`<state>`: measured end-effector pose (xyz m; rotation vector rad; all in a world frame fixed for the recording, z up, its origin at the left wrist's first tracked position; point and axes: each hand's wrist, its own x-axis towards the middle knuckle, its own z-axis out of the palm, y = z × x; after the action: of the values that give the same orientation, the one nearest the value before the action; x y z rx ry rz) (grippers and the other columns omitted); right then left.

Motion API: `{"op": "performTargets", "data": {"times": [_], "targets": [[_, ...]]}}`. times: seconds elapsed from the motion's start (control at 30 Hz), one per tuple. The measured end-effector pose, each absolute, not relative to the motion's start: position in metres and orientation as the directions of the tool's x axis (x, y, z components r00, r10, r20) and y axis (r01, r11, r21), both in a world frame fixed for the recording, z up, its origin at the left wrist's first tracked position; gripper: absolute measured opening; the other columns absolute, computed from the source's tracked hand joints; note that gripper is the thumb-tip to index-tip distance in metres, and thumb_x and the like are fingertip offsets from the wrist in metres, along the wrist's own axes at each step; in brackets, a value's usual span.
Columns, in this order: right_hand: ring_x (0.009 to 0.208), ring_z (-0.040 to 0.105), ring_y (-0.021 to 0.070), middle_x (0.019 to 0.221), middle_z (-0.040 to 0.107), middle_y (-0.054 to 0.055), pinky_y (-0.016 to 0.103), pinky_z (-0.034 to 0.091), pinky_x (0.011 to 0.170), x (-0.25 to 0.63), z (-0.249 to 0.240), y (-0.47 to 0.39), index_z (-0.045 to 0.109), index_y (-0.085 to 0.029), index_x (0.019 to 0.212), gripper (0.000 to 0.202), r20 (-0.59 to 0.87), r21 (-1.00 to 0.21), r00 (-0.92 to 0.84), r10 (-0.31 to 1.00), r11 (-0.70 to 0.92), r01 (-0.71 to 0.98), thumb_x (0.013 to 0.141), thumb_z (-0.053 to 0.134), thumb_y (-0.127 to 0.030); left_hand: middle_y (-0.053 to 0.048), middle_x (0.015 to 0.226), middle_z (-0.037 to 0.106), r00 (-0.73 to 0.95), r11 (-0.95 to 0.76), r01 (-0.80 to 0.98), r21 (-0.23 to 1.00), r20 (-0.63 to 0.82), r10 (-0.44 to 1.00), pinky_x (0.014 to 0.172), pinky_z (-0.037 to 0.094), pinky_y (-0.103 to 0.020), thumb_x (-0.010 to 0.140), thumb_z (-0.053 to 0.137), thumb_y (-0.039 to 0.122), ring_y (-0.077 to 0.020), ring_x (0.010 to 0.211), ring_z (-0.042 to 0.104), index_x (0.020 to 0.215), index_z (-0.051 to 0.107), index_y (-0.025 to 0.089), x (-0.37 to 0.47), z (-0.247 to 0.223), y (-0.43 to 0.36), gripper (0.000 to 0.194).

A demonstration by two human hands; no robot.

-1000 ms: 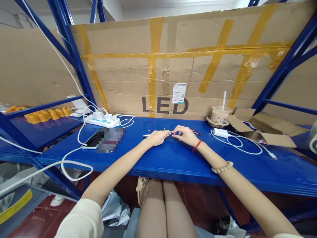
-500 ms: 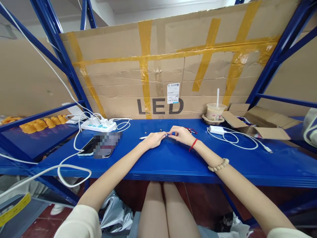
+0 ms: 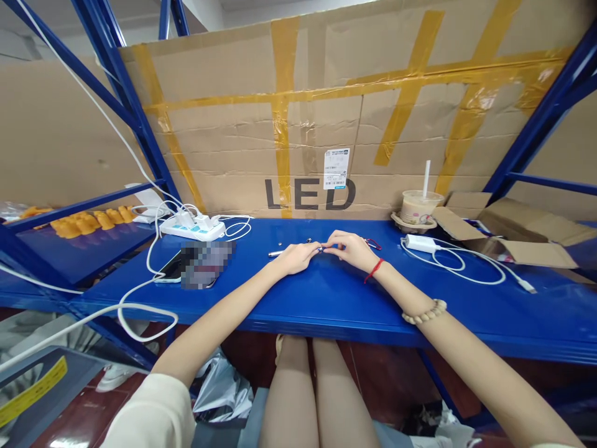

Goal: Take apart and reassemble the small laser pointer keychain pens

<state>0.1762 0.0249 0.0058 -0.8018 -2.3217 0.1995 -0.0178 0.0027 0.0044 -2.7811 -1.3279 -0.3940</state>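
Note:
My left hand and my right hand meet tip to tip just above the blue table, both closed in a pinch. Between their fingertips is a small shiny piece, too small to name. A slim silver rod shows left of my left hand; whether it lies on the table or reaches into the hand is hidden. Two tiny metal bits, one farther left and one behind my fingers, rest on the tabletop. Partly behind my right hand lies a dark red cord.
On the left are a white power strip with cables and two phones, one blurred. To the right stand a drink cup with a straw, a white adapter with cable and an open carton. Taped cardboard walls the back.
The camera view has shifted slightly, so the table's contents appear farther right. My hands stay together at the same spot, with only a slight change in the fingers.

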Motion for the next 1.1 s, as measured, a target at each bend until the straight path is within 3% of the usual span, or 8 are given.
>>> {"op": "performTargets", "data": {"times": [0.33,0.57,0.87,1.1], "targets": [[0.052,0.052,0.0086,0.082,0.060,0.003,0.022,0.041,0.053,0.176,0.006,0.024,0.066,-0.020,0.078,0.020,0.562,-0.323,-0.582,0.588,0.804,0.500,0.078,0.055,-0.037,-0.006,0.106,0.061,0.596,-0.632,0.768,0.107,0.243,0.765,0.077,0.045,-0.031,0.091,0.023,0.029,-0.0209,0.095,0.059,0.111,0.045,0.021,-0.017,0.007,-0.001,0.030],[0.043,0.048,0.0060,0.079,0.057,0.002,0.023,0.040,0.050,0.177,0.010,0.019,0.066,-0.020,0.071,0.025,0.581,-0.342,-0.587,0.565,0.823,0.453,0.080,0.052,-0.039,-0.004,0.106,0.060,0.600,-0.647,0.719,0.253,0.245,0.762,0.074,0.045,-0.029,0.091,0.023,0.029,-0.0193,0.093,0.058,0.113,0.043,0.025,-0.017,0.008,-0.008,0.030],[0.061,0.053,0.0111,0.080,0.057,0.003,0.023,0.041,0.058,0.183,0.011,0.019,0.066,-0.021,0.074,0.022,0.605,-0.224,-0.606,0.516,0.841,0.493,0.081,0.052,-0.037,0.001,0.070,0.054,0.593,-0.632,0.629,0.453,0.247,0.767,0.063,0.040,-0.023,0.091,0.024,0.028,-0.0121,0.064,0.052,0.103,0.045,0.021,-0.013,0.006,-0.009,0.025],[0.062,0.053,0.0126,0.075,0.056,0.003,0.025,0.043,0.057,0.179,0.007,0.020,0.063,-0.020,0.067,0.022,0.581,-0.367,-0.580,0.571,0.820,0.440,0.078,0.056,-0.038,-0.001,0.080,0.058,0.583,-0.630,0.646,0.431,0.254,0.772,0.069,0.042,-0.025,0.090,0.027,0.027,-0.0147,0.074,0.057,0.100,0.043,0.020,-0.012,0.003,-0.012,0.020]]}}
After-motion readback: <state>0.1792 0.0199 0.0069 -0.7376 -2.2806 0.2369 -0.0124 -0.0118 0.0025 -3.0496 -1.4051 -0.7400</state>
